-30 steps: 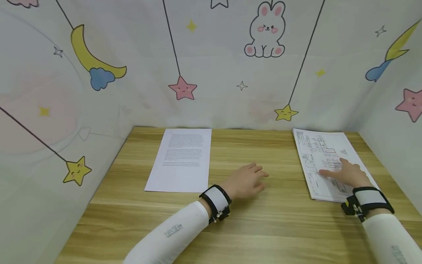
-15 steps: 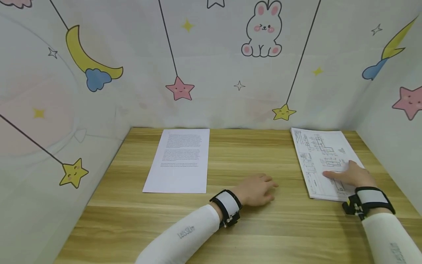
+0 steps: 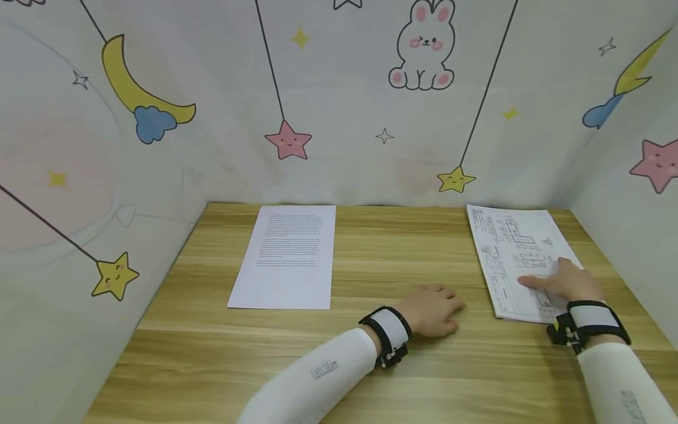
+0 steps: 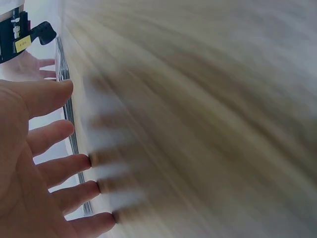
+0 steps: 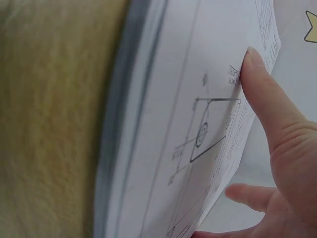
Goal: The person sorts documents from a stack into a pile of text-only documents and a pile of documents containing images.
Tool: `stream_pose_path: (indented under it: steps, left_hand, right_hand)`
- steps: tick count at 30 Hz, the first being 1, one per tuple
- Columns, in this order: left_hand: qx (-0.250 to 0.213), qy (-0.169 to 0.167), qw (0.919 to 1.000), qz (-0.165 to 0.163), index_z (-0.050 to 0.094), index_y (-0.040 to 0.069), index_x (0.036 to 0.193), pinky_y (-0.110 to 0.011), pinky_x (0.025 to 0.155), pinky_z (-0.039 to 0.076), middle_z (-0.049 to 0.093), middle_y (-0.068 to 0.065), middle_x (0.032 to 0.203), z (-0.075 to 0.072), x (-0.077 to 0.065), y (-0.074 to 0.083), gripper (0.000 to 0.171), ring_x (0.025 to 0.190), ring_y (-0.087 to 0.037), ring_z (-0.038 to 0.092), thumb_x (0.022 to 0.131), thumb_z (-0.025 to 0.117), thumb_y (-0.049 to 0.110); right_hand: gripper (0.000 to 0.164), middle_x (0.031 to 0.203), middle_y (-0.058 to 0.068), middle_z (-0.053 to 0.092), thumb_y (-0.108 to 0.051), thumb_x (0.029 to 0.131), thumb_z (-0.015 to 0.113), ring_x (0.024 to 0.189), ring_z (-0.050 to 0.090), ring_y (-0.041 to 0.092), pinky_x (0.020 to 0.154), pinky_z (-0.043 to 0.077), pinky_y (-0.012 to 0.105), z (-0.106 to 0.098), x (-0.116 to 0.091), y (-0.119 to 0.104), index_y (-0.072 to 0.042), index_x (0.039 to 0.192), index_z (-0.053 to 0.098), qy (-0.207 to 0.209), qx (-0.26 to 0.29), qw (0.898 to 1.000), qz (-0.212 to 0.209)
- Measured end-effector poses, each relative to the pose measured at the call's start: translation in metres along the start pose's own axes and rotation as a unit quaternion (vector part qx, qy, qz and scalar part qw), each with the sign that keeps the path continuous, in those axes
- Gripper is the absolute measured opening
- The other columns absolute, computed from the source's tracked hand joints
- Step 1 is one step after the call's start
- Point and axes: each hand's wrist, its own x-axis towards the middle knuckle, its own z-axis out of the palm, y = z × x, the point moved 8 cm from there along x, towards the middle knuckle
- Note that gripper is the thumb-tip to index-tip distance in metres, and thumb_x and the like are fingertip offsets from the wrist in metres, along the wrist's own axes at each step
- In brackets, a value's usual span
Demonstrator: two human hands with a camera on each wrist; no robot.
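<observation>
On the right of the table lies a stack of paper (image 3: 508,253), its top sheet printed with technical drawings. My right hand (image 3: 569,280) rests on the stack's right part, thumb stretched left across the drawings. In the right wrist view the thumb (image 5: 267,94) lies over the top sheet, with the layered sheet edges in front. My left hand (image 3: 431,309), fingers spread, is low over the wooden table just left of the stack, holding nothing. In the left wrist view its fingertips are right at the tabletop, and the stack's edge (image 4: 69,114) shows behind them.
A single sheet of printed text (image 3: 281,256) lies flat on the left of the wooden table (image 3: 371,247). A white cloth wall (image 3: 349,106) with cartoon stars, a moon and a rabbit rises behind and at both sides.
My left hand has moved right and slightly nearer, away from the text sheet toward the stack. My right hand has shifted slightly and stayed on the stack.
</observation>
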Motion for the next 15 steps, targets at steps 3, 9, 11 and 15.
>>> stream_pose_path:
  steps: [3,9,11,15]
  left_hand:
    - [0.014,-0.003,0.9999,-0.006,0.040,0.038,0.150,-0.033,0.120,0.032,0.041,0.013,0.155,0.001,0.006,0.006,0.053,0.147,-0.012,0.035,0.099,0.049,0.051]
    - [0.018,0.000,0.9997,-0.018,0.034,0.042,0.152,-0.036,0.119,0.032,0.038,0.015,0.156,0.005,0.017,0.017,0.058,0.148,-0.011,0.033,0.098,0.050,0.054]
    - [0.010,-0.001,0.9997,-0.020,0.031,0.043,0.153,-0.037,0.119,0.032,0.037,0.014,0.157,0.005,0.019,0.020,0.060,0.149,-0.012,0.032,0.097,0.051,0.054]
    - [-0.001,-0.007,0.9997,-0.024,0.026,0.045,0.154,-0.040,0.121,0.029,0.029,0.012,0.162,0.005,0.022,0.024,0.061,0.151,-0.014,0.027,0.098,0.050,0.053]
  right_hand:
    - [0.127,0.135,0.050,0.029,-0.068,0.076,0.071,0.107,0.037,0.055,0.094,0.041,0.067,-0.002,-0.001,0.000,0.021,0.146,0.014,0.007,0.004,1.000,0.008]
    - [0.128,0.131,0.054,0.027,-0.071,0.073,0.073,0.107,0.034,0.059,0.090,0.041,0.070,0.001,-0.001,0.000,0.018,0.146,0.018,0.014,0.004,1.000,0.018]
    - [0.128,0.129,0.055,0.028,-0.071,0.071,0.074,0.107,0.034,0.060,0.088,0.041,0.070,0.003,0.000,0.000,0.019,0.145,0.020,0.020,0.001,1.000,0.019]
    - [0.132,0.130,0.056,0.027,-0.074,0.067,0.075,0.111,0.033,0.065,0.088,0.041,0.073,0.004,0.003,-0.001,0.018,0.144,0.021,0.027,-0.001,0.999,0.020]
